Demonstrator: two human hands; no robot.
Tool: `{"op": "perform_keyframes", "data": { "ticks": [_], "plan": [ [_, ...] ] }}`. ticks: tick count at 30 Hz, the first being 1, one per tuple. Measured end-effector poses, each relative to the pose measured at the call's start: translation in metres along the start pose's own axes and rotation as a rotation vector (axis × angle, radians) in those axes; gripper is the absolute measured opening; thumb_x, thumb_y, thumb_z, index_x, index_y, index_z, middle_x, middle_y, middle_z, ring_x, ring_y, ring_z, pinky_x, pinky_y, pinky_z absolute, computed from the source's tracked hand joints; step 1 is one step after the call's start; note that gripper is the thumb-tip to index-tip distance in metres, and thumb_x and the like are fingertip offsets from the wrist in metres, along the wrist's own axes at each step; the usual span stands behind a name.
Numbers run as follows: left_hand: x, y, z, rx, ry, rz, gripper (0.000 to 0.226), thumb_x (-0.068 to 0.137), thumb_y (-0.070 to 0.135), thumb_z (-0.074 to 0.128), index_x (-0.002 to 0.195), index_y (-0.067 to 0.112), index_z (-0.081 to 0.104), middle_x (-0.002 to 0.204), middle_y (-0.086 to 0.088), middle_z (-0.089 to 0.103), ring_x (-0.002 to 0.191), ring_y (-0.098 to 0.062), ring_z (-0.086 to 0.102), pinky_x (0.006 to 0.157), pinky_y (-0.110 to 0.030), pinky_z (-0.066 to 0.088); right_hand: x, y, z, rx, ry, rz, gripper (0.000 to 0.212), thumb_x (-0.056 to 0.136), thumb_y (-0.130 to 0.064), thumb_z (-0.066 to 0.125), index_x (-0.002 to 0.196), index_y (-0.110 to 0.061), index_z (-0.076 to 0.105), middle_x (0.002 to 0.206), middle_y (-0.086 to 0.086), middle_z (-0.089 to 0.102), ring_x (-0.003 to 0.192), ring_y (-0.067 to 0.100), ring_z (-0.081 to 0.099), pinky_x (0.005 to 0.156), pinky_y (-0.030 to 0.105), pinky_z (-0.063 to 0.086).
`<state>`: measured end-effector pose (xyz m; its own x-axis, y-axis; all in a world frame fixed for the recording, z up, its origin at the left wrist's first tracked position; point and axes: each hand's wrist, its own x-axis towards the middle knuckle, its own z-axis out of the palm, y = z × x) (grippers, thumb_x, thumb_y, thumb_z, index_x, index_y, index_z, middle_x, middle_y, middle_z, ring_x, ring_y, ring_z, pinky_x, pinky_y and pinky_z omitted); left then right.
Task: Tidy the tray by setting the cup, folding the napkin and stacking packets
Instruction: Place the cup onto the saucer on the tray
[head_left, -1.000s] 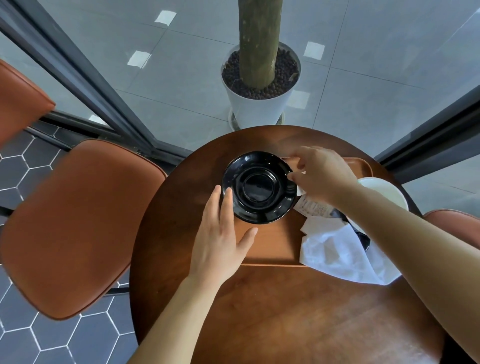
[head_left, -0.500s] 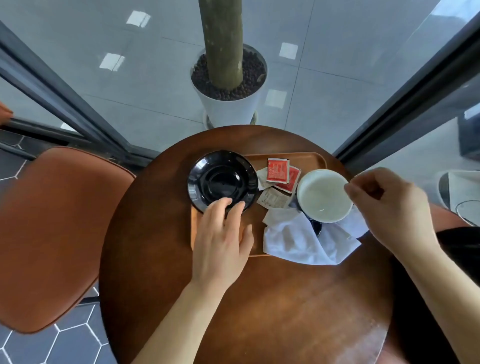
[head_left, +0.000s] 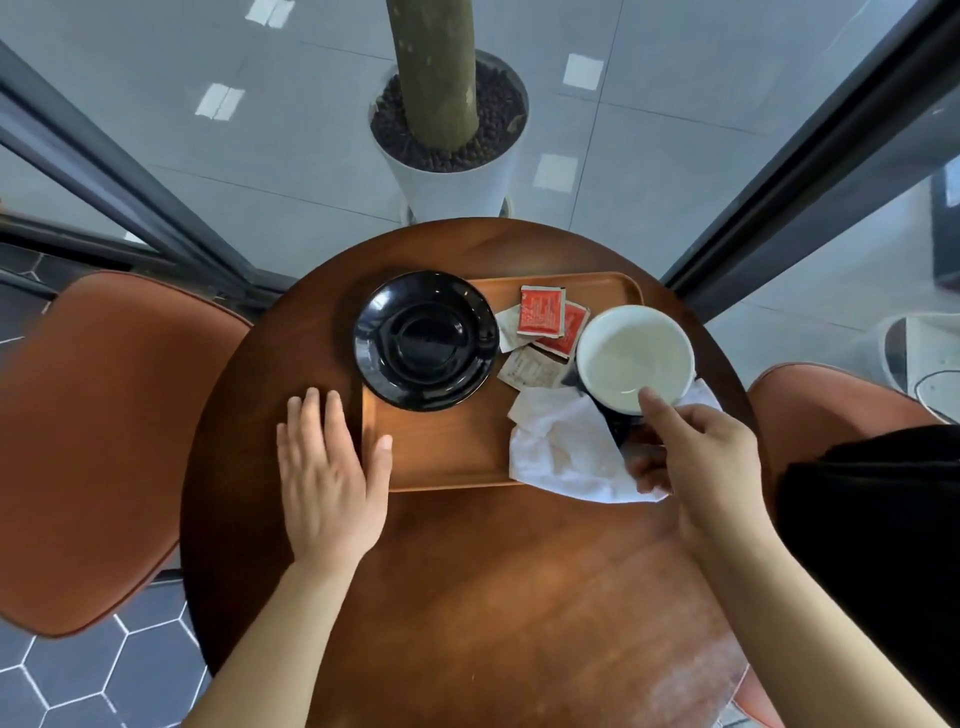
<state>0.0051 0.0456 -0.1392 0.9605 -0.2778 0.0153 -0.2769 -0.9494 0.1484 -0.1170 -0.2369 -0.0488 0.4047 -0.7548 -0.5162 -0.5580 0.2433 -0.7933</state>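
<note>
An orange tray (head_left: 447, 452) lies on a round wooden table (head_left: 493, 597). A black saucer (head_left: 426, 340) sits on the tray's far left corner. Two red packets (head_left: 540, 312) and pale packets (head_left: 530, 369) lie scattered in the middle. At the tray's right end stands a cup (head_left: 634, 353), white inside and dark outside, partly on a crumpled white napkin (head_left: 561, 452). My right hand (head_left: 706, 467) grips the cup at its near side, index finger on the rim. My left hand (head_left: 327, 478) rests flat on the table, thumb on the tray's left edge.
Orange chairs stand to the left (head_left: 93, 441) and right (head_left: 821, 395) of the table. Beyond the far edge is a white planter (head_left: 452, 182) with a tree trunk, behind glass with dark frames. The napkin hangs over the tray's near right corner.
My left hand slid off the saucer to the tray's left edge. My right hand came in from the right and closed on the cup's near side.
</note>
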Motion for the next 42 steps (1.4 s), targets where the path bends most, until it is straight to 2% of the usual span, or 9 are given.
{"op": "perform_keyframes", "data": {
  "ticks": [5, 8, 10, 15, 21, 27, 32, 42],
  "plan": [
    [-0.002, -0.004, 0.002, -0.047, 0.028, 0.024, 0.063, 0.104, 0.052, 0.022, 0.149, 0.012, 0.041, 0.160, -0.020, 0.029, 0.151, -0.036, 0.021, 0.124, -0.053, 0.018, 0.005, 0.002, 0.007, 0.136, 0.028, 0.078, 0.029, 0.081, -0.024, 0.073, 0.087, 0.002, 0.061, 0.060, 0.014, 0.069, 0.041, 0.027, 0.061, 0.040, 0.025, 0.044],
    [-0.002, -0.005, 0.001, -0.080, 0.046, 0.015, 0.061, 0.105, 0.050, 0.022, 0.147, 0.012, 0.045, 0.159, -0.019, 0.031, 0.151, -0.035, 0.023, 0.123, -0.052, 0.020, 0.008, -0.004, 0.010, 0.115, 0.048, 0.054, 0.017, 0.079, -0.012, 0.067, 0.083, 0.003, 0.059, 0.055, 0.018, 0.065, 0.038, 0.025, 0.060, 0.040, 0.025, 0.045],
    [-0.001, -0.005, 0.000, -0.087, 0.051, 0.009, 0.061, 0.105, 0.050, 0.023, 0.146, 0.013, 0.046, 0.159, -0.019, 0.032, 0.151, -0.035, 0.024, 0.124, -0.051, 0.019, 0.012, -0.009, 0.009, 0.110, 0.071, 0.048, 0.015, 0.079, -0.009, 0.064, 0.085, 0.002, 0.057, 0.048, 0.013, 0.062, 0.038, 0.023, 0.059, 0.039, 0.025, 0.044],
    [-0.002, -0.006, 0.001, -0.110, 0.057, 0.005, 0.056, 0.104, 0.044, 0.028, 0.146, 0.014, 0.049, 0.160, -0.017, 0.032, 0.151, -0.033, 0.023, 0.124, -0.051, 0.018, 0.019, -0.025, 0.005, 0.085, 0.048, 0.022, 0.018, 0.076, -0.008, 0.061, 0.090, 0.000, 0.055, 0.043, 0.003, 0.056, 0.038, 0.019, 0.054, 0.038, 0.026, 0.040],
    [-0.003, -0.004, 0.003, -0.016, 0.057, -0.023, 0.050, 0.103, 0.039, 0.030, 0.146, 0.021, 0.047, 0.159, -0.013, 0.034, 0.152, -0.029, 0.024, 0.122, -0.059, 0.015, 0.010, -0.048, 0.012, 0.103, -0.036, -0.071, 0.014, 0.073, -0.007, 0.061, 0.082, -0.005, 0.051, 0.044, 0.005, 0.055, 0.038, 0.020, 0.050, 0.036, 0.025, 0.037],
    [-0.002, -0.004, 0.005, -0.001, 0.064, -0.024, 0.049, 0.102, 0.038, 0.032, 0.145, 0.022, 0.048, 0.159, -0.013, 0.036, 0.151, -0.029, 0.024, 0.121, -0.059, 0.016, 0.002, -0.063, 0.040, 0.063, -0.201, -0.112, 0.017, 0.073, -0.009, 0.062, 0.086, -0.003, 0.053, 0.050, 0.010, 0.060, 0.040, 0.022, 0.052, 0.038, 0.025, 0.039],
    [-0.001, -0.005, 0.006, 0.007, 0.070, -0.016, 0.049, 0.101, 0.039, 0.033, 0.145, 0.022, 0.047, 0.158, -0.014, 0.037, 0.151, -0.030, 0.025, 0.121, -0.058, 0.017, -0.006, -0.071, 0.080, 0.033, -0.285, -0.138, 0.017, 0.074, -0.005, 0.059, 0.088, -0.001, 0.052, 0.046, 0.008, 0.059, 0.037, 0.022, 0.052, 0.036, 0.024, 0.036],
    [-0.002, -0.006, 0.008, -0.001, 0.065, -0.018, 0.049, 0.101, 0.040, 0.031, 0.145, 0.024, 0.046, 0.159, -0.012, 0.035, 0.152, -0.029, 0.022, 0.122, -0.057, 0.016, -0.009, -0.063, 0.139, -0.061, -0.294, -0.104, 0.013, 0.077, -0.007, 0.058, 0.085, -0.009, 0.049, 0.052, 0.010, 0.060, 0.037, 0.021, 0.058, 0.037, 0.024, 0.041]
  ]
}}
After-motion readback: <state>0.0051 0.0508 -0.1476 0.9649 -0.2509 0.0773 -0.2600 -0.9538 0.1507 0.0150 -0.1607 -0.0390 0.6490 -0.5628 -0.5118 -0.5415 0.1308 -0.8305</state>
